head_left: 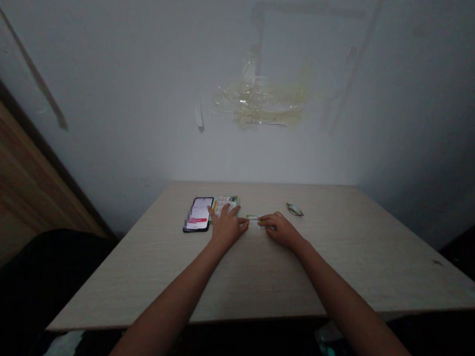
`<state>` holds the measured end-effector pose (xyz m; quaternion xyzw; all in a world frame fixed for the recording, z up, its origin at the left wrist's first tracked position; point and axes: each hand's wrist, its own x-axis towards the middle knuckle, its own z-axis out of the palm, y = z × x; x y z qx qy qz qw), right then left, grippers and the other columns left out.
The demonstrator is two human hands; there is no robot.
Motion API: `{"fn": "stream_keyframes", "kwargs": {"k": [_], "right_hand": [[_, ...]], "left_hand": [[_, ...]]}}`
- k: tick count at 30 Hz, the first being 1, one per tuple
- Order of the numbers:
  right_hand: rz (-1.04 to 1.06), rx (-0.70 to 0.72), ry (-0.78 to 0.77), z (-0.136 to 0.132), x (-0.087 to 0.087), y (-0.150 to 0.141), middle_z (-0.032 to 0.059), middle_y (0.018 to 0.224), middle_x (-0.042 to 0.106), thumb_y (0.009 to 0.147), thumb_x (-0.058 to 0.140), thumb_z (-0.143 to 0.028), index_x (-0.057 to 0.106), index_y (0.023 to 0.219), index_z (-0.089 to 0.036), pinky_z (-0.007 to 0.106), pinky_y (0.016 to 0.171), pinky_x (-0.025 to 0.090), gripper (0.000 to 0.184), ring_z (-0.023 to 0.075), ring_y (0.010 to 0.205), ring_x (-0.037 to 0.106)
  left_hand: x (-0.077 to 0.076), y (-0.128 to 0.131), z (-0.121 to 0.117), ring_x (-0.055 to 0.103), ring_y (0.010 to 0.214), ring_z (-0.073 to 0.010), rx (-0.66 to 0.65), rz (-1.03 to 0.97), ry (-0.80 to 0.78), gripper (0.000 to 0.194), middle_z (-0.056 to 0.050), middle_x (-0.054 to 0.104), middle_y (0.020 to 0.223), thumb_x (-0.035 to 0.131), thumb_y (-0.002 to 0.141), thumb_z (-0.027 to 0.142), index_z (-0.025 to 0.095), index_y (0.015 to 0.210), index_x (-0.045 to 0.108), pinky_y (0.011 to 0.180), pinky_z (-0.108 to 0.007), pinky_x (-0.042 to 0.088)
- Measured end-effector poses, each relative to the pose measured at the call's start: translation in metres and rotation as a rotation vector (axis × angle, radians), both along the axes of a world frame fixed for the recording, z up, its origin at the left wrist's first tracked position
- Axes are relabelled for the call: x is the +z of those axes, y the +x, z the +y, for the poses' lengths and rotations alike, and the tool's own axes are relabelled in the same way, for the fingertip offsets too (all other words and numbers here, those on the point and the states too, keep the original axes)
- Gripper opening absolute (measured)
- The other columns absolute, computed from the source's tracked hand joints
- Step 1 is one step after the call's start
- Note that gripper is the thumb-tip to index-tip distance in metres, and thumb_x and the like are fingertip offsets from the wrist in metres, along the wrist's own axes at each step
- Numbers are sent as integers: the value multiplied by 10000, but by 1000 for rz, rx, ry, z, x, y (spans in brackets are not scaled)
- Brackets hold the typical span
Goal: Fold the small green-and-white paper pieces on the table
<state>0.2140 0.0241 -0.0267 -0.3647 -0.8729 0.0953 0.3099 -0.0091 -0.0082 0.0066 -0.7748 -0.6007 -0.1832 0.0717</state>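
Forearms (345,298) cross the table (253,279), fingers of the left hand (227,227) spread over a leaflet (221,199), those of the right hand (281,228) together at a small green-and-white slip (253,217) between the hands (clamping cannot be told), which uneven pressure could skew.

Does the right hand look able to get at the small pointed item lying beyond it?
Probably yes: the small pointed item lies near the right hand, with nothing visible between them. The fingers are at the small strip, though, so they'd likely need to leave that.
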Motion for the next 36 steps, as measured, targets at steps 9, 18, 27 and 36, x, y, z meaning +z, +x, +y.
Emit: {"fn": "stream_keyframes", "kwargs": {"k": [9,18,27,36], "right_hand": [[-13,2,-13,0,1,0,36,1183,712,791,541,-65,743,1101,-250,414,990,441,413,223,1067,611],[-1,-5,-13,0,1,0,43,1175,715,800,545,-75,747,1092,-241,403,982,449,393,222,1063,605],[-3,-1,-21,-2,4,-1,47,1180,713,785,538,-74,748,1091,-255,410,980,444,413,220,1060,626],[-2,-5,-26,-2,3,-1,43,1181,713,792,536,-79,742,1107,-256,401,985,441,415,219,1074,618]], "left_hand": [[-1,0,0,355,1380,-372,20,-16,61,257,10,581,1400,536,905,495,413,983,767,1041,-798,-118],[-2,-1,-1,331,1394,-363,48,-62,15,257,41,581,1399,530,898,486,437,1005,758,1084,-764,-89],[-3,0,-1,311,1405,-362,68,-88,7,260,43,578,1402,529,894,489,441,1009,757,1090,-761,-77],[-3,2,-3,311,1408,-347,63,-72,13,267,48,588,1393,521,900,488,436,1023,752,1096,-746,-103]]}}
